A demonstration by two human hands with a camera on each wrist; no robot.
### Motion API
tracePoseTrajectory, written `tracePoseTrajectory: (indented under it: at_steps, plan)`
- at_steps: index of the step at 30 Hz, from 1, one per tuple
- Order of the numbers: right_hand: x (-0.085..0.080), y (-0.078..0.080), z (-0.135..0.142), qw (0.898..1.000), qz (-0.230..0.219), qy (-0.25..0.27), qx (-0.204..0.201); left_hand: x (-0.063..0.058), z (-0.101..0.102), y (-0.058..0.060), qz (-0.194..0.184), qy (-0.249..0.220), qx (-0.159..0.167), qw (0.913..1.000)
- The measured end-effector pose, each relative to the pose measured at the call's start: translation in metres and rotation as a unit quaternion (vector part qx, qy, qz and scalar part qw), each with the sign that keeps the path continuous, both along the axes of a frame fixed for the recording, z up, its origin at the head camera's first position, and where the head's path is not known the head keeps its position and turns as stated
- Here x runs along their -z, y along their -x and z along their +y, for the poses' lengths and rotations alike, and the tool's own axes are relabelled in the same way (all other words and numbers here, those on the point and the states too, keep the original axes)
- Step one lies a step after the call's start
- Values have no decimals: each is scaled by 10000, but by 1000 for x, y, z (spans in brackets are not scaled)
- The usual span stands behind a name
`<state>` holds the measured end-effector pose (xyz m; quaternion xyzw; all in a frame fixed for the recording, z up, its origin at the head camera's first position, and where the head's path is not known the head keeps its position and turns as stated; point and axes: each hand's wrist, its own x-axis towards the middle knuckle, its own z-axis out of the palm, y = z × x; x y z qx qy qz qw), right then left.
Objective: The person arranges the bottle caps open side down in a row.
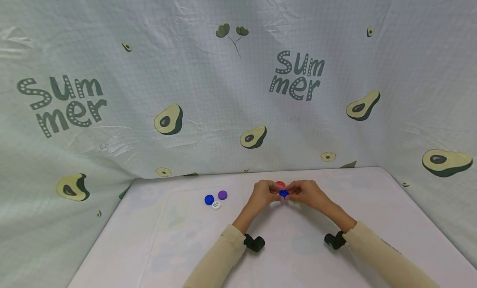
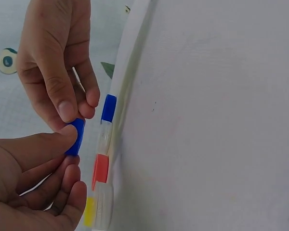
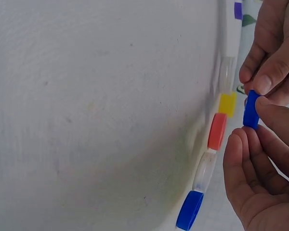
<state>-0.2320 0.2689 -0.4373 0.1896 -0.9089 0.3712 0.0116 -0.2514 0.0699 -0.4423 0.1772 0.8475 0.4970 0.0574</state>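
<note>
A blue bottle cap is held above the table between the thumbs and fingers of my left hand and right hand. In the left wrist view, both thumbs touch this blue cap, which stands on edge. Behind the hands in the head view lies a red cap, partly hidden. The right wrist view shows a row on the table: a yellow cap, the red cap, a clear cap and another blue cap. A second clear cap lies past the yellow one.
Left of the hands, a blue cap, a purple cap and a white cap with markings lie close together on the white-covered table. A printed curtain hangs behind the table's far edge.
</note>
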Motion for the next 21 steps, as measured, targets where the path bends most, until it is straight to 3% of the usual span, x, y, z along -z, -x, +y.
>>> tracePoseTrajectory:
  at_steps: [13, 21]
  plan:
    - [4, 6, -4, 9998, 4, -177, 127, -2, 4, 7, 381, 595, 171, 9974]
    - [6, 7, -13, 9985, -219, -389, 304, -1, 4, 10, 332, 856, 165, 9956]
